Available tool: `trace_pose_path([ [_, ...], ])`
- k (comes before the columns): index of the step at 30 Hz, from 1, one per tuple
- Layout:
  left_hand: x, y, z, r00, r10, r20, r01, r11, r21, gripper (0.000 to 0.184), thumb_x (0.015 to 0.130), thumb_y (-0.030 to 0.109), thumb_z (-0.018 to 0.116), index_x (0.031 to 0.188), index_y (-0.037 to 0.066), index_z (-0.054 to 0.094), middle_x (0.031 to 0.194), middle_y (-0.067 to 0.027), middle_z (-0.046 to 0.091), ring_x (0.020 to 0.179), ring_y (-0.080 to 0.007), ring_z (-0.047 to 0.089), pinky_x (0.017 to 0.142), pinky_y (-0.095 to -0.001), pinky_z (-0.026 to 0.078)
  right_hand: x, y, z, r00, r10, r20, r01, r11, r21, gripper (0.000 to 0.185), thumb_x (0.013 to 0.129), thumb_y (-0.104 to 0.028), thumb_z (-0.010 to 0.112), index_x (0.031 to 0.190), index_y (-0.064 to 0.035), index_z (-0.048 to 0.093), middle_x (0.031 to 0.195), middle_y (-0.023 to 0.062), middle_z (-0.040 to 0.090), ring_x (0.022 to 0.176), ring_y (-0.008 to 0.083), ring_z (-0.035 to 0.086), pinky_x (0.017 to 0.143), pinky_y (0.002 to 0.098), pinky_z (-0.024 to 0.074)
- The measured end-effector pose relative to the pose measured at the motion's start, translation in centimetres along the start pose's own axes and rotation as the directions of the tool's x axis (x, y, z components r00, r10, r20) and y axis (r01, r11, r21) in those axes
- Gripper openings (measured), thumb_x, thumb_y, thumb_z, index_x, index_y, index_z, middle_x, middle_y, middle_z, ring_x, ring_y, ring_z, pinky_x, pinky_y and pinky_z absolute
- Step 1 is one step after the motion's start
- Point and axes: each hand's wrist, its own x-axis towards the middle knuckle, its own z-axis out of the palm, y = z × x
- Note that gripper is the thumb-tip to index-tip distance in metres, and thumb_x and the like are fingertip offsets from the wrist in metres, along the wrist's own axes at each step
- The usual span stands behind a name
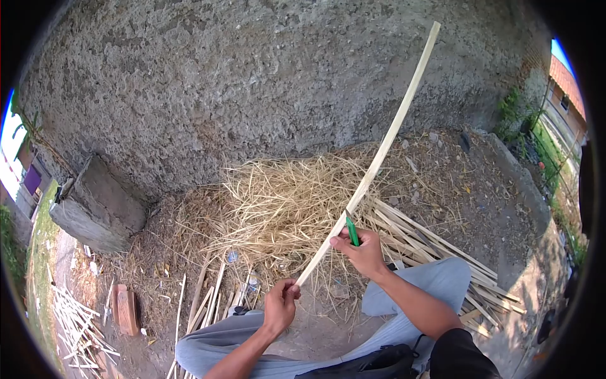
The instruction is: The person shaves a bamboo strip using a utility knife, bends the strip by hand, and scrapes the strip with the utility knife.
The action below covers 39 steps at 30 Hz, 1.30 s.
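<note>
A long, pale bamboo strip (pixel 398 120) slants up and away from me, its far end in front of the wall. My left hand (pixel 279 307) is closed on the strip's near end, pinching it between thumb and fingers. Further up the strip, my right hand (pixel 365 254) is closed round a green cutter knife (pixel 352 232). The knife's blade tip lies at the strip's edge, and my right thumb rests against the strip. Beneath and beyond both hands spreads a heap of thin shavings (pixel 284 202).
Split strips (pixel 429 243) lie in a pile on the right, others (pixel 79 325) at lower left. A reddish brick (pixel 126 309) and a concrete block (pixel 104 205) stand on the left. A rough wall (pixel 252 82) rises ahead. My bent legs (pixel 423 284) frame the ground before me.
</note>
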Motion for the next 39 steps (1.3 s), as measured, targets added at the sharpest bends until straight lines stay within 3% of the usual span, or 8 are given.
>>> trace_pose_path([
  [6,0.2,1.5,-2.6,0.986,0.088,-0.143,-0.061,0.981,0.186,0.011,0.093,-0.001,0.058,0.103,-0.003,0.063,0.075,-0.0131,0.065,0.064,-0.0210,0.062,0.061,-0.0328,0.049,2.1,-0.5,-2.2,0.955,0.097,-0.279,-0.026,0.969,0.246,0.041,0.089,-0.023,0.075,0.116,0.0062,0.066,0.091,0.0080,0.070,0.058,0.0012,0.050,0.047,0.0194,0.0353],
  [13,-0.1,3.8,-3.6,0.755,0.644,-0.124,-0.446,0.642,0.624,0.013,0.087,-0.005,0.063,0.098,0.002,0.062,0.087,-0.0145,0.064,0.070,-0.0327,0.063,0.061,-0.0398,0.052,2.5,-1.2,-3.0,0.951,0.201,-0.236,-0.090,0.907,0.411,0.032,0.087,-0.016,0.076,0.107,0.0058,0.065,0.085,0.0053,0.069,0.052,0.0000,0.042,0.043,0.0200,0.0321],
  [16,-1.2,5.9,-4.7,0.811,0.584,-0.041,-0.428,0.638,0.640,0.014,0.088,0.000,0.063,0.102,0.003,0.062,0.089,-0.0140,0.065,0.072,-0.0328,0.065,0.060,-0.0406,0.053,2.6,-1.4,-3.1,0.948,0.216,-0.235,-0.090,0.887,0.453,0.023,0.086,-0.014,0.077,0.097,0.0024,0.066,0.075,0.0018,0.065,0.051,0.0007,0.043,0.043,0.0202,0.0326],
  [22,-3.6,13.5,-11.7,0.902,-0.169,0.398,-0.251,0.545,0.800,0.032,0.093,0.024,0.063,0.116,0.002,0.056,0.099,-0.0168,0.067,0.085,-0.0342,0.069,0.068,-0.0412,0.056,0.0,-2.2,-0.5,0.986,0.161,-0.053,-0.125,0.903,0.412,0.021,0.082,-0.016,0.081,0.088,-0.0008,0.068,0.070,0.0004,0.063,0.053,0.0025,0.047,0.045,0.0206,0.0344],
  [25,-3.4,14.3,-13.3,0.733,-0.266,0.626,-0.164,0.824,0.542,0.059,0.099,0.036,0.057,0.138,-0.005,0.040,0.122,-0.0207,0.064,0.109,-0.0313,0.065,0.091,-0.0397,0.053,-2.4,-2.5,1.7,0.968,0.239,0.076,-0.250,0.906,0.340,0.024,0.081,-0.020,0.083,0.085,-0.0012,0.069,0.070,0.0012,0.064,0.056,0.0047,0.051,0.049,0.0231,0.0399],
  [28,-3.3,12.4,-10.5,0.794,-0.206,0.573,0.127,0.976,0.175,0.059,0.100,0.035,0.055,0.139,-0.006,0.038,0.121,-0.0206,0.063,0.112,-0.0294,0.063,0.091,-0.0401,0.053,-4.2,-3.7,2.9,0.953,0.250,0.173,-0.277,0.948,0.158,0.028,0.081,-0.025,0.083,0.085,-0.0007,0.069,0.073,0.0028,0.066,0.063,0.0066,0.057,0.057,0.0252,0.0457],
  [32,-2.2,11.9,-5.5,0.743,-0.267,0.613,0.473,0.858,-0.199,0.034,0.106,0.022,0.042,0.129,-0.002,0.046,0.094,-0.0073,0.062,0.079,-0.0165,0.064,0.071,-0.0279,0.052,-5.7,-3.2,4.1,0.958,0.161,0.237,-0.195,0.973,0.125,0.032,0.082,-0.029,0.082,0.090,-0.0002,0.069,0.075,0.0028,0.067,0.068,0.0061,0.059,0.062,0.0241,0.0473],
  [39,-0.6,8.7,-4.1,0.807,-0.373,0.458,0.572,0.689,-0.445,0.032,0.108,0.027,0.035,0.114,0.002,0.053,0.072,-0.0006,0.043,0.052,-0.0077,0.031,0.047,-0.0222,0.029,-1.5,-3.2,-1.1,0.967,0.106,0.233,-0.055,0.975,-0.215,0.036,0.099,-0.035,0.058,0.100,-0.0019,0.069,0.068,0.0030,0.062,0.053,0.0111,0.050,0.052,0.0300,0.0421],
])
